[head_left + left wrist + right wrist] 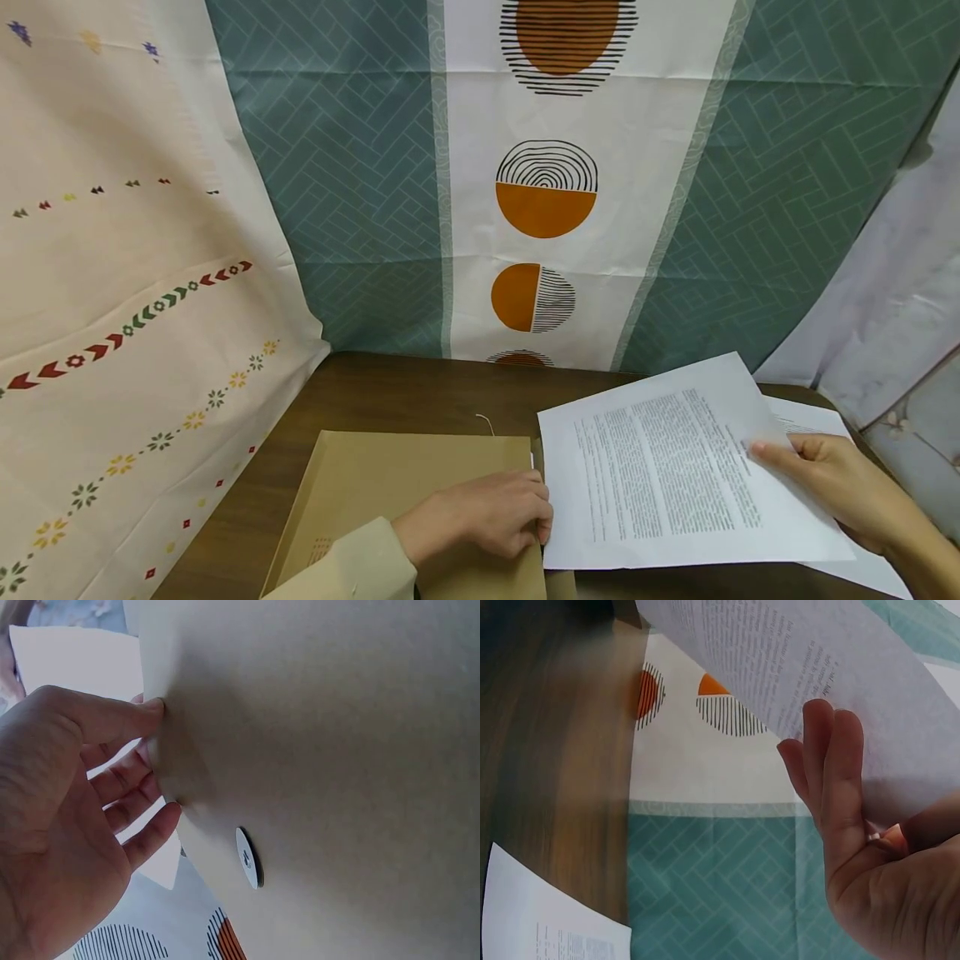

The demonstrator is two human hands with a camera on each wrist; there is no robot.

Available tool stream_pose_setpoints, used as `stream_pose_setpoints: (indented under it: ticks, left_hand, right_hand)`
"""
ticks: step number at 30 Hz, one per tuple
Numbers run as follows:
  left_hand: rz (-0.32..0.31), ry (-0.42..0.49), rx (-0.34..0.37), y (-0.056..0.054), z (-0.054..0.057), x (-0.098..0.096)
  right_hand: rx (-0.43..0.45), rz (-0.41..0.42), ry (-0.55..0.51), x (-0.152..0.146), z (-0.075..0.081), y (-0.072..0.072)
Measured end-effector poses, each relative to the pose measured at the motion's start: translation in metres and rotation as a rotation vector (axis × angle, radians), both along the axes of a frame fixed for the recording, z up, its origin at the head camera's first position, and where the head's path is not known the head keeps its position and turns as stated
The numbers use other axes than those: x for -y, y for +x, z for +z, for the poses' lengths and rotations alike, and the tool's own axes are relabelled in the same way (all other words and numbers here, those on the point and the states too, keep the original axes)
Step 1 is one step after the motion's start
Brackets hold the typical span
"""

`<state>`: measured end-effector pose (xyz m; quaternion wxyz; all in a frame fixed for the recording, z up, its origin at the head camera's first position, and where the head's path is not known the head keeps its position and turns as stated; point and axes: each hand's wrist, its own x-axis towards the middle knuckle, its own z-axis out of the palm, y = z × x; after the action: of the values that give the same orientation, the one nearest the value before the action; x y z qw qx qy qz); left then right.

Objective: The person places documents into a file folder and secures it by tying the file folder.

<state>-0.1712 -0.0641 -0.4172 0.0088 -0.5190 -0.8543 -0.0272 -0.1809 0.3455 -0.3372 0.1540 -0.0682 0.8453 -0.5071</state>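
Observation:
A brown kraft document folder [420, 475] lies on the table in front of me. My left hand [491, 512] pinches the folder's right edge, thumb on one face and fingers curled round the border. In the left wrist view, a round fastener disc [247, 859] sits on the folder near that hand [82, 780]. My right hand [847, 475] grips the right side of a printed paper sheet [660, 467], raised and tilted beside the folder. The sheet's left edge is close to my left fingertips. The right wrist view shows the sheet [780, 667] from below, held in the hand [885, 862].
More printed paper [810, 417] lies on the dark wooden table [375, 392] at the right, partly under the raised sheet. A thin string [486, 421] sticks out past the folder's far edge. Patterned cloths [360, 208] hang behind and on both sides.

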Motion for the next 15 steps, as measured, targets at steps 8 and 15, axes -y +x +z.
stream_pose_setpoints:
  ticks: [8, 15]
  left_hand:
    - [0.009, 0.008, 0.018, 0.0007, 0.0026, -0.0002]
    - [0.039, 0.017, 0.047, 0.0016, 0.0033, 0.0008]
  right_hand:
    - [0.032, 0.115, -0.031, 0.0026, -0.0006, 0.0046]
    - [0.096, 0.19, -0.097, 0.0063, -0.003, 0.0059]
